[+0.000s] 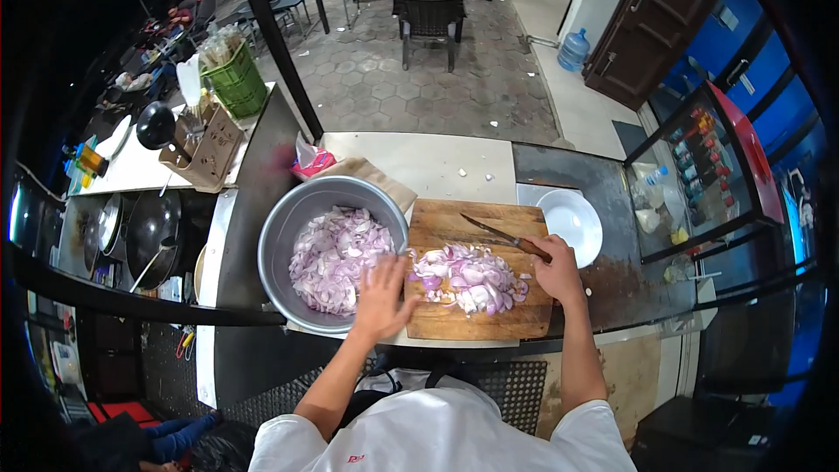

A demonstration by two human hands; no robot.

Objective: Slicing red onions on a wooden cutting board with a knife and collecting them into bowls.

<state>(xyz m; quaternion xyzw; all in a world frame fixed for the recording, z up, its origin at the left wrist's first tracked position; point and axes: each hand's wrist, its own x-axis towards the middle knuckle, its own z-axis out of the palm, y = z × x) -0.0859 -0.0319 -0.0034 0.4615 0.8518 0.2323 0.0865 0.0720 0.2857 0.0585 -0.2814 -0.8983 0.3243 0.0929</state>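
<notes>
My right hand (556,269) grips the wooden handle of a knife (501,234), whose blade points up and left over the top of a wooden cutting board (478,328). A pile of sliced red onions (475,277) lies on the board's middle. At the board's left stands a large round metal pot (275,285) holding many onion slices (341,259). My left hand (383,298), fingers apart and slightly blurred, is over the pot's right rim, near the board's left edge. It holds nothing that I can see.
A white bowl (577,226) stands right of the board. Behind the pot are a folded brown cloth (377,183) and a pink tissue pack (313,160). A glass display case (695,170) stands at the right. Utensil holder (203,151) and dark wok (154,236) are at the left.
</notes>
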